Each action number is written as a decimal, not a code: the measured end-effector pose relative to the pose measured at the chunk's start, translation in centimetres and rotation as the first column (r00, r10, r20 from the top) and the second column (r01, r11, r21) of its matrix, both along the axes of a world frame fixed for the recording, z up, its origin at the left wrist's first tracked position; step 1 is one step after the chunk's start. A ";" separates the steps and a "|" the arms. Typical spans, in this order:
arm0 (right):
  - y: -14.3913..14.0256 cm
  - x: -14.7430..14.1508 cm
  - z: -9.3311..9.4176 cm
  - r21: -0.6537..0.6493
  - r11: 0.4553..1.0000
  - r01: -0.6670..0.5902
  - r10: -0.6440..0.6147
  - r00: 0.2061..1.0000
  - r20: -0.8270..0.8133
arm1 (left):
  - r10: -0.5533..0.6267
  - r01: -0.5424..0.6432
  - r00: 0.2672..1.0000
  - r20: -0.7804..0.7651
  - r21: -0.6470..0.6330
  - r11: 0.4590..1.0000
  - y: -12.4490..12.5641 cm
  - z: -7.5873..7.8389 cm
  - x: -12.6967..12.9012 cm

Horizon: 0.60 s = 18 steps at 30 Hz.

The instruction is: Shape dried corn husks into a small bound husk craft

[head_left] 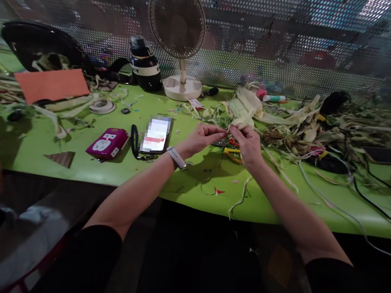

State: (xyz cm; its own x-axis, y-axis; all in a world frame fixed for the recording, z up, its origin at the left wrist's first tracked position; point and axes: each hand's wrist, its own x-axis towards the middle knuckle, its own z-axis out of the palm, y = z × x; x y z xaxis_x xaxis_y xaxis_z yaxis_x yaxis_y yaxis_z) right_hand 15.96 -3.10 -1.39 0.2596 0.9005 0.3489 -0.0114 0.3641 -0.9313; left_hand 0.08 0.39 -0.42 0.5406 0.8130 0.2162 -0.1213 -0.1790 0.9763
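Nearest the camera: two bare forearms w/ black sleeves, reaching out over the green worktop (66,168). Left hand (202,137), wearing a pale watch (176,157), and right hand (247,145) meet above the worktop's middle, both sets of fingers pressed together, pinching a pale dried husk strip (237,121) between them; the strip is held in the air, its upper end towards the husk pile (295,123) behind.

To work such a strip well, judged from the grip: keep both pinches close together, pull along the grain, not across, since a thin fibrous leaf like this probably splits lengthwise.

Materials: husks look papery, ribbed, cream to yellow-green, curling at the ends. Yellow-handled tool (232,151) lies under the hands, partly hidden. Phone (155,135), glossy, flat, sits left of the left wrist; magenta box (108,142) beside it. Orange card (51,84) lies far left, a round-caged fan (177,29) at the back by the perforated metal screen. Another person's arm, blurred, at left edge.
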 end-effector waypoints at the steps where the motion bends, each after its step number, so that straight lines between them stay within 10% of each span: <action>1: 0.1 0.0 -0.1 0.022 1.000 -0.002 0.003 0.999 -0.041 | 0.010 -0.010 1.000 -0.001 -0.013 1.000 0.0 0.1 0.0; 18: 0.3 -0.1 -0.3 0.033 0.999 0.031 -0.033 0.996 0.082 | -0.093 0.087 0.995 -0.027 -0.175 0.981 -0.8 0.3 0.1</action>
